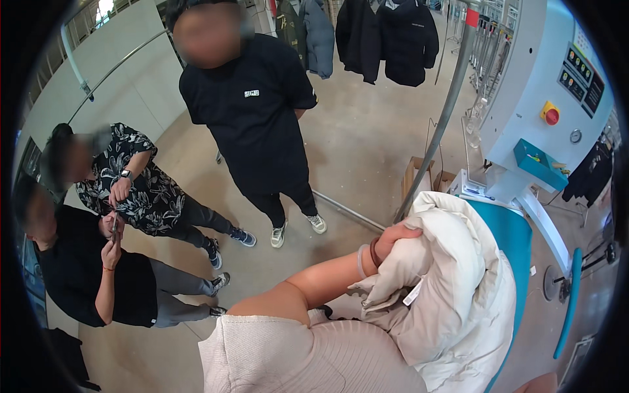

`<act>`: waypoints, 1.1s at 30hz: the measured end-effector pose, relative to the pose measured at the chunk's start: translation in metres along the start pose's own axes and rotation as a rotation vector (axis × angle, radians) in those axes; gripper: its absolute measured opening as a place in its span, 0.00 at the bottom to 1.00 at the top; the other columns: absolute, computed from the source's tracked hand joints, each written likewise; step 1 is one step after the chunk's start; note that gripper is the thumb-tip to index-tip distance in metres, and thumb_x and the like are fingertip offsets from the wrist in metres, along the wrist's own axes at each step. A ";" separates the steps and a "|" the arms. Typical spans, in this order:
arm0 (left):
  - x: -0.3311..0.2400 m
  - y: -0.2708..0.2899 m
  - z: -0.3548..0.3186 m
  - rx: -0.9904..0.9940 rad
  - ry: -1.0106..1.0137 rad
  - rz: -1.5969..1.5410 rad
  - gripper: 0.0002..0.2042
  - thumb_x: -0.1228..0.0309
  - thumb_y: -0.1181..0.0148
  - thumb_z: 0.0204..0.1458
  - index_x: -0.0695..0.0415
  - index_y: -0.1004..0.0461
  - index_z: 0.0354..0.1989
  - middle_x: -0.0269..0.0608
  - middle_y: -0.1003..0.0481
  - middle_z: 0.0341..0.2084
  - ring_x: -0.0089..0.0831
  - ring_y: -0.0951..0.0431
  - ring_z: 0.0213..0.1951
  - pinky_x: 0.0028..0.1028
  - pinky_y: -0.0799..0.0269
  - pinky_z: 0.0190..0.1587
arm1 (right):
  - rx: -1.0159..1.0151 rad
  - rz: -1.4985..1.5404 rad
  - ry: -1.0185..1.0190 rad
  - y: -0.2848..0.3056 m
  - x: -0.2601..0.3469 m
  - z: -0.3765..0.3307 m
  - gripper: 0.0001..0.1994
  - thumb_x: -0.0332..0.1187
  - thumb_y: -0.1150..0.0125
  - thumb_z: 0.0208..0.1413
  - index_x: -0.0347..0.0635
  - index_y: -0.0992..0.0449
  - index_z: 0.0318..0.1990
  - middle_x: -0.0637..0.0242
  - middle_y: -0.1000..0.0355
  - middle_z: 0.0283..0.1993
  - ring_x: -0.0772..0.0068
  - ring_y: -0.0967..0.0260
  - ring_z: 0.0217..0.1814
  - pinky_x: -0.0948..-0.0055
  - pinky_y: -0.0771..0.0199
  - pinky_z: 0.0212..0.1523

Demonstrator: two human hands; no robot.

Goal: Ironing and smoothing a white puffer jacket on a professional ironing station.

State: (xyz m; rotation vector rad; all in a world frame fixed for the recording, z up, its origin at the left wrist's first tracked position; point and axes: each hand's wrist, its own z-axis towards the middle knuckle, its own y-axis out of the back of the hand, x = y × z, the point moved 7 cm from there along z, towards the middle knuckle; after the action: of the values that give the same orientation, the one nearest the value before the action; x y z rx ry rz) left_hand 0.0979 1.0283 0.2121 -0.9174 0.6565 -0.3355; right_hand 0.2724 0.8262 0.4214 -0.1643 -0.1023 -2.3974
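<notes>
My left hand (pixel 398 234) is closed on the upper part of an off-white padded jacket (pixel 462 268). The jacket hangs bunched up in soft folds, and a small white label (pixel 412 294) shows on its inner side. Beneath and behind it is a teal padded board (pixel 508 229), partly covered by the cloth. A bit of skin at the lower right edge appears to be my right hand (pixel 538 384); its fingers are cut off from view. Two bands circle my left wrist.
A pale blue machine (pixel 524 98) with a red knob and a teal tray (pixel 538 164) stands at the right. A metal pole (pixel 442 124) rises beside cardboard boxes (pixel 416 178). One person (pixel 246 118) stands ahead; two others stand at the left. Dark jackets (pixel 406 42) hang behind.
</notes>
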 end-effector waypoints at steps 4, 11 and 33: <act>-0.006 0.004 0.009 -0.059 0.050 -0.013 0.23 0.69 0.49 0.54 0.64 0.38 0.59 0.47 0.31 0.55 0.40 0.32 0.58 0.36 0.43 0.62 | 0.121 -0.039 -0.172 -0.017 -0.015 -0.037 0.40 0.61 0.52 0.51 0.38 0.47 0.62 0.54 0.46 0.62 0.54 0.51 0.65 0.57 0.52 0.64; -0.010 -0.001 0.024 -0.041 0.036 0.022 0.22 0.68 0.48 0.54 0.62 0.35 0.57 0.44 0.29 0.52 0.36 0.30 0.55 0.34 0.40 0.61 | 0.360 -0.116 -0.476 -0.034 -0.019 -0.117 0.50 0.66 0.47 0.45 0.33 0.51 0.65 0.48 0.52 0.67 0.50 0.57 0.70 0.56 0.58 0.68; -0.059 0.015 0.062 -0.170 -0.216 0.061 0.16 0.66 0.50 0.59 0.62 0.31 0.52 0.42 0.25 0.46 0.32 0.25 0.48 0.30 0.32 0.54 | 0.741 -0.615 -0.618 -0.080 -0.063 -0.250 0.46 0.35 0.31 0.41 0.34 0.52 0.67 0.47 0.51 0.68 0.47 0.58 0.72 0.55 0.58 0.70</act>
State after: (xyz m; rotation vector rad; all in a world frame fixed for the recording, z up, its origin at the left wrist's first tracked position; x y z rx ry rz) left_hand 0.0933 1.1068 0.2488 -1.0761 0.5178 -0.1245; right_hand 0.2421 0.8977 0.1623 -0.5748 -1.4788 -2.6126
